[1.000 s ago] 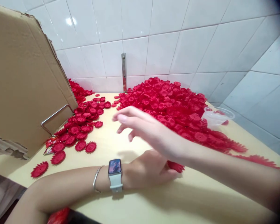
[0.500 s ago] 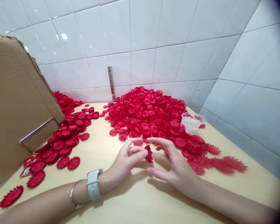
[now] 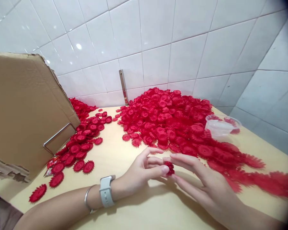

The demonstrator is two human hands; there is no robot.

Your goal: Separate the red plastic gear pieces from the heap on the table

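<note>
Two bare hands meet over a pale table (image 3: 105,156), seen from the wearer's head and looking down. The left hand (image 3: 136,174) pinches a small red piece (image 3: 169,168) between its thumb and curled fingers, a little above the tabletop and near the centre of the view. The right hand (image 3: 212,188) is partly open, its fingers and thumb parted around the same piece with the fingertips close at its edge; whether it also grips the piece cannot be made out. On the left wrist are a watch with a pale strap (image 3: 107,192) and a thin metal bracelet (image 3: 87,199). Just beyond the hands spreads a large heap of red toothed discs (image 3: 166,118), trailing off to the right. A smaller scatter of similar discs (image 3: 80,145) lies at left, along a torn cardboard panel (image 3: 26,108) with a bent metal wire (image 3: 56,134) at its foot. A clear plastic tub (image 3: 218,130) sits at the heap's right edge. Behind, a narrow metal strip (image 3: 123,86) stands upright against a white tiled wall (image 3: 156,28).
</note>
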